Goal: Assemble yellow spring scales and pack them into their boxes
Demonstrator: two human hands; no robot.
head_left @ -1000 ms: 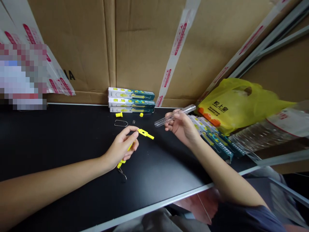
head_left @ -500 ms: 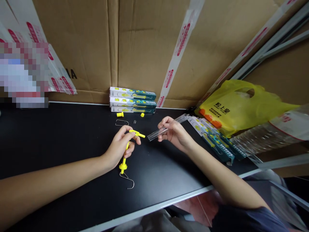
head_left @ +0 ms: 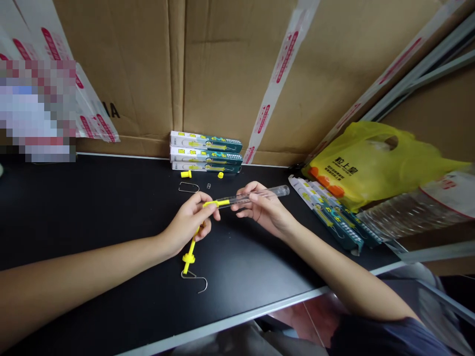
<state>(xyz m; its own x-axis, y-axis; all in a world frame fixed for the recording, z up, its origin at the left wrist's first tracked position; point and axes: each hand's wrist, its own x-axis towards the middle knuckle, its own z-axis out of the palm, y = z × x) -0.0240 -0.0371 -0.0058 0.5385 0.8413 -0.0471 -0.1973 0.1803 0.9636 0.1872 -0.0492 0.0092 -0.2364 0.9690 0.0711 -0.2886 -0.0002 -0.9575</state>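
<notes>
My left hand (head_left: 189, 217) is closed on two yellow plastic pieces. Pinched between thumb and forefinger is a short yellow piece (head_left: 222, 202), whose narrow end sits at the open end of a clear plastic tube (head_left: 279, 191), seemingly just inside it. From the lower fingers hangs a yellow rod (head_left: 189, 258) with a collar and a metal hook (head_left: 202, 285) at its bottom. My right hand (head_left: 263, 207) is closed round the clear tube. Beyond the hands lie a yellow cap (head_left: 186, 174), a small yellow ring-like part (head_left: 220, 175), a bent wire (head_left: 189, 191) and a tiny spring (head_left: 208, 186).
Printed spring-scale boxes (head_left: 206, 154) are stacked against the cardboard (head_left: 222, 64) behind the black table (head_left: 111, 207). More boxes (head_left: 326, 212) lie at the right beside a yellow plastic bag (head_left: 371, 158) and a sleeve of clear plastic containers (head_left: 401, 212).
The tube in my right hand has swung closer to level and come to the yellow piece in my left hand. A gap stood between them before.
</notes>
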